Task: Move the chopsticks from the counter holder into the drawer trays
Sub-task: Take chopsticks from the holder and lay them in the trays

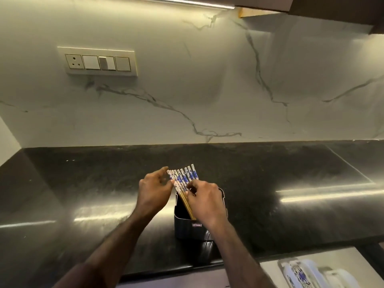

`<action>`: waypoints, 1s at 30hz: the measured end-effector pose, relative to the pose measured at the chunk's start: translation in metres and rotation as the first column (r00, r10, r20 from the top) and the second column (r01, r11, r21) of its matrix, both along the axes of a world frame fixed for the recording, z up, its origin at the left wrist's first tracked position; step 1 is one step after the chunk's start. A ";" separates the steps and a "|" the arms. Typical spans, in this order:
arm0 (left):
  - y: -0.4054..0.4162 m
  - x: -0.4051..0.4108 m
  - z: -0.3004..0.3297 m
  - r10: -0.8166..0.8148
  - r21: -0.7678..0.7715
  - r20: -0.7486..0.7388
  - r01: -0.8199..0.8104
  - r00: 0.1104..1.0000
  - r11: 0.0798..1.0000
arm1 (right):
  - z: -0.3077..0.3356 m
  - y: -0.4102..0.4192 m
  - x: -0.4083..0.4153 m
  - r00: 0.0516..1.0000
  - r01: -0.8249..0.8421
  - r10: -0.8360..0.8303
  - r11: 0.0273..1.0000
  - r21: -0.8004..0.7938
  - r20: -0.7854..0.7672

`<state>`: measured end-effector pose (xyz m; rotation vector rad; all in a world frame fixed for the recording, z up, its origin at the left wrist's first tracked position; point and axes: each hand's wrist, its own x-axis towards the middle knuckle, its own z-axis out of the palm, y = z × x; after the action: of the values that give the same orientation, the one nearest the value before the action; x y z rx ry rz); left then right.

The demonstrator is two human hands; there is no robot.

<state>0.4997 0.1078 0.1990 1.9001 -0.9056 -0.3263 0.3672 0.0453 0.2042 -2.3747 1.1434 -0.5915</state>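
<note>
Several chopsticks (183,178) with white and blue patterned tops and tan shafts stand fanned out in a black holder (188,226) on the dark counter (291,183). My left hand (152,193) is at the left side of the patterned tops, fingers curled towards them; whether it touches them is unclear. My right hand (204,201) reaches over the holder's mouth from the right, its fingers curled against the chopsticks just below the patterned part. An open drawer (301,260) shows at the bottom right, with white trays (340,276) in it.
A marble backsplash (207,90) rises behind the counter, with a switch and socket panel (97,61) at upper left. Blue-patterned white ware (297,274) lies in the drawer. A dark cabinet (342,9) hangs at the upper right.
</note>
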 end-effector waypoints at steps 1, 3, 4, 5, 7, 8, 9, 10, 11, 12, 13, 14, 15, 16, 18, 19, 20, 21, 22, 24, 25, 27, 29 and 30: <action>-0.004 0.002 -0.006 0.022 -0.001 -0.057 -0.022 0.998 1.000 | -0.004 -0.001 0.003 1.000 -0.009 0.009 1.000 0.020 -0.009; -0.013 0.005 -0.017 0.057 0.000 -0.161 -0.058 0.985 0.998 | -0.013 -0.006 0.007 1.000 -0.016 0.017 0.998 0.055 -0.014; -0.017 0.006 -0.021 0.066 0.000 -0.198 -0.068 0.978 0.998 | -0.017 -0.008 0.009 1.000 -0.013 0.014 0.998 0.065 -0.010; -0.020 0.006 -0.025 0.072 -0.003 -0.230 -0.075 0.970 0.997 | -0.020 -0.010 0.011 1.000 -0.008 0.008 0.997 0.075 -0.006; -0.026 0.005 -0.032 0.087 -0.018 -0.293 -0.097 0.952 0.995 | -0.025 -0.013 0.014 1.000 -0.003 0.003 0.996 0.093 -0.003; -0.028 0.005 -0.034 0.097 -0.027 -0.323 -0.111 0.942 0.993 | -0.027 -0.014 0.016 1.000 -0.004 0.005 0.995 0.102 -0.009; -0.030 0.004 -0.037 0.105 -0.039 -0.348 -0.126 0.932 0.991 | -0.029 -0.015 0.017 1.000 -0.005 0.007 0.994 0.109 -0.019; -0.032 0.004 -0.039 0.113 -0.052 -0.367 -0.142 0.924 0.989 | -0.031 -0.016 0.018 1.000 -0.007 0.010 0.994 0.112 -0.027; -0.034 0.005 -0.041 0.122 -0.061 -0.377 -0.157 0.918 0.986 | -0.033 -0.016 0.019 0.999 -0.009 0.012 0.994 0.113 -0.032; -0.036 0.005 -0.042 0.131 -0.069 -0.386 -0.170 0.913 0.983 | -0.034 -0.017 0.019 0.999 -0.010 0.014 0.994 0.112 -0.034; -0.038 0.006 -0.043 0.135 -0.076 -0.402 -0.179 0.906 0.981 | -0.036 -0.018 0.020 0.999 -0.008 0.012 0.994 0.111 -0.035; -0.040 0.006 -0.044 0.132 -0.086 -0.422 -0.185 0.897 0.979 | -0.037 -0.018 0.020 0.999 -0.005 0.009 0.994 0.110 -0.033; -0.041 0.006 -0.044 0.127 -0.098 -0.439 -0.188 0.889 0.977 | -0.038 -0.018 0.020 1.000 -0.004 0.007 0.993 0.115 -0.030; -0.042 0.006 -0.045 0.119 -0.111 -0.449 -0.188 0.886 0.976 | -0.039 -0.018 0.020 1.000 -0.007 0.010 0.992 0.123 -0.028; -0.042 0.004 -0.045 0.100 -0.136 -0.448 -0.178 0.888 0.974 | -0.040 -0.017 0.019 0.999 -0.013 0.018 0.991 0.135 -0.033; -0.042 0.003 -0.044 0.093 -0.145 -0.445 -0.174 0.891 0.974 | -0.041 -0.017 0.018 0.999 -0.012 0.017 0.991 0.136 -0.034; -0.042 0.002 -0.044 0.092 -0.150 -0.441 -0.175 0.893 0.973 | -0.041 -0.017 0.018 0.999 -0.008 0.013 0.991 0.134 -0.031; -0.042 0.003 -0.043 0.096 -0.150 -0.436 -0.177 0.895 0.973 | -0.041 -0.016 0.017 1.000 -0.004 0.007 0.991 0.130 -0.027; -0.042 0.003 -0.043 0.100 -0.150 -0.430 -0.180 0.897 0.972 | -0.041 -0.016 0.017 1.000 -0.001 0.004 0.992 0.127 -0.023; -0.043 0.003 -0.041 0.100 -0.158 -0.419 -0.181 0.902 0.971 | -0.041 -0.014 0.016 1.000 -0.001 0.004 0.992 0.127 -0.019; -0.043 0.003 -0.041 0.098 -0.163 -0.412 -0.179 0.906 0.970 | -0.041 -0.014 0.016 1.000 -0.002 0.005 0.991 0.132 -0.019; -0.043 0.003 -0.040 0.095 -0.166 -0.398 -0.174 0.912 0.971 | -0.041 -0.012 0.015 1.000 -0.001 0.005 0.991 0.137 -0.025; -0.043 0.002 -0.038 0.093 -0.166 -0.394 -0.170 0.915 0.971 | -0.041 -0.012 0.014 1.000 0.002 0.001 0.990 0.138 -0.025; -0.043 0.001 -0.037 0.089 -0.169 -0.395 -0.167 0.914 0.971 | -0.041 -0.012 0.014 1.000 0.001 0.002 0.990 0.142 -0.022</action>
<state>0.5006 0.0646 0.1617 1.6232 -0.5243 -0.4909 0.3809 0.0331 0.1629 -2.2655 1.1547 -0.4683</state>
